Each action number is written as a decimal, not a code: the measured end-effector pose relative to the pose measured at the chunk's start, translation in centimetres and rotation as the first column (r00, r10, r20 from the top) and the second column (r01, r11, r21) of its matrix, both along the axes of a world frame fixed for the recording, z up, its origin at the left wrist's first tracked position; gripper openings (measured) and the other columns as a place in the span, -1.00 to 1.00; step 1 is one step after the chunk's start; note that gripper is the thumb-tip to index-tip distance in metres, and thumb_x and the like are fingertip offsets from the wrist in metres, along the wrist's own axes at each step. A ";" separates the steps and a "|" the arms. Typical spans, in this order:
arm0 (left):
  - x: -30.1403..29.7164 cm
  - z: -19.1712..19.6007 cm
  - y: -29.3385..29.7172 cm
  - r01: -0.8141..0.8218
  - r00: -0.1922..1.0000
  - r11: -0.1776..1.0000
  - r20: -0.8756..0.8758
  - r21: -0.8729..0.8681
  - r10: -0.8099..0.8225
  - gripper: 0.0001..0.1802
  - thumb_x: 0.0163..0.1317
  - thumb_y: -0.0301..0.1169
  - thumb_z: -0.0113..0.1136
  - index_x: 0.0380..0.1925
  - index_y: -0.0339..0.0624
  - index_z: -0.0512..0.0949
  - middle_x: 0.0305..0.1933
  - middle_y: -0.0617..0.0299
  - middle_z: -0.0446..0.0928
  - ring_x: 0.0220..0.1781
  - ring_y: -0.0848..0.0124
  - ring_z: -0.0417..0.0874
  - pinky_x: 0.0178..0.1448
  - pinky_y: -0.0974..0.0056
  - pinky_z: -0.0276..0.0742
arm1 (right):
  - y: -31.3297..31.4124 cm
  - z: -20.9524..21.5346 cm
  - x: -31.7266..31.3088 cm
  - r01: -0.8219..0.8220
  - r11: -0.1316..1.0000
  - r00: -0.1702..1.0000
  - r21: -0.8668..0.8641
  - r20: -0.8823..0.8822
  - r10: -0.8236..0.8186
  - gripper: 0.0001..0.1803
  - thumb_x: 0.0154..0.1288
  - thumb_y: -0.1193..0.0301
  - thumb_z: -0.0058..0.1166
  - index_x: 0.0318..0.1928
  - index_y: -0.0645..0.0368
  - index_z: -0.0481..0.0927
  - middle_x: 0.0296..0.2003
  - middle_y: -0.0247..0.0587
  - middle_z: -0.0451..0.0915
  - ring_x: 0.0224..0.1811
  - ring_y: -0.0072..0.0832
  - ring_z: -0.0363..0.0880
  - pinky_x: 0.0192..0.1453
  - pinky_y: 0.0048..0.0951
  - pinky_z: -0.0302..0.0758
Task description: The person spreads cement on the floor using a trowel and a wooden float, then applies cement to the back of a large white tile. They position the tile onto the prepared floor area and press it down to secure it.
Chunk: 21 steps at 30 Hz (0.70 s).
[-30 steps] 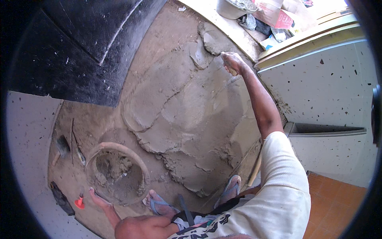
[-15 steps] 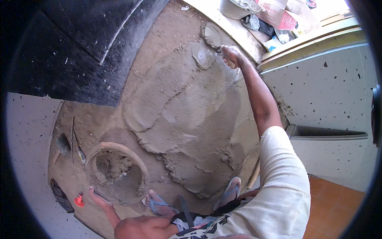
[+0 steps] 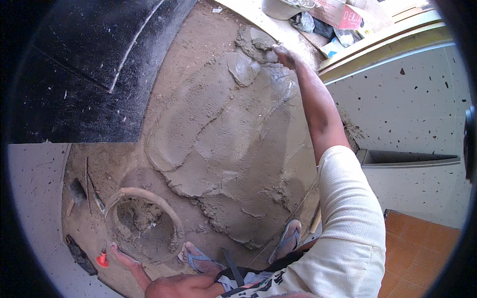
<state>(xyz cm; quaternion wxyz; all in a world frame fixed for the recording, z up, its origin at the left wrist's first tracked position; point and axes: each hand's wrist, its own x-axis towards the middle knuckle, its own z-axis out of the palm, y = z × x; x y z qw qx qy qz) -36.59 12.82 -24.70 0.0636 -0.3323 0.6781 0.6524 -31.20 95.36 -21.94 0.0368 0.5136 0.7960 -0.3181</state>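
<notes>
A broad, smoothed spread of wet grey mortar covers the floor in front of me. My right hand reaches to its far right edge, next to a raised mound of mortar. The fingers are curled closed, and what they hold is hidden by the hand and the mortar. Low on the left stands a round bucket with a thick, mortar-caked rim and some wet mortar inside. My left hand rests against its near left side with the fingers stretched out.
Left of the bucket lie a hand tool with a grey blade, thin rods, a red-orange tool and a dark slab. A black panel juts in at upper left. A speckled white wall bounds the right; my sandalled feet stand near the mortar.
The view has shifted slightly. My right hand has moved a little farther away along the mortar's far edge, and its wrist has turned. My left hand stays by the bucket.
</notes>
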 end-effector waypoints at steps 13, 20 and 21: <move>-0.9 0.4 -0.4 0.035 0.999 0.999 -0.026 -0.002 -0.035 -0.49 0.37 -0.10 -0.03 0.16 -0.23 0.44 0.14 0.08 0.49 0.20 0.25 0.47 0.33 0.21 0.27 | -6.9 -3.0 6.0 -0.032 0.963 0.950 -0.266 -0.309 -0.053 -0.60 0.35 0.16 -0.16 -0.32 0.28 0.53 -0.49 -0.13 0.56 -0.46 -0.36 0.58 -0.32 -0.29 0.52; -0.9 0.5 -1.0 0.046 0.998 0.998 -0.053 0.031 -0.044 -0.49 0.38 -0.09 -0.03 0.17 -0.22 0.44 0.15 0.08 0.49 0.21 0.25 0.47 0.33 0.22 0.26 | -11.2 -2.2 1.8 -0.337 0.940 0.935 -0.045 -0.128 0.330 -0.51 0.40 0.04 -0.19 -0.19 0.28 0.52 -0.51 -0.17 0.54 -0.55 -0.41 0.52 -0.49 -0.32 0.49; -0.9 0.6 -1.1 0.050 0.997 0.998 -0.060 0.037 -0.048 -0.49 0.38 -0.09 -0.03 0.17 -0.22 0.44 0.15 0.08 0.49 0.22 0.25 0.46 0.33 0.22 0.26 | -10.8 -2.3 2.0 -0.334 0.942 0.941 -0.032 -0.074 0.331 -0.50 0.39 0.04 -0.20 -0.16 0.27 0.52 -0.49 -0.15 0.55 -0.53 -0.39 0.54 -0.43 -0.30 0.51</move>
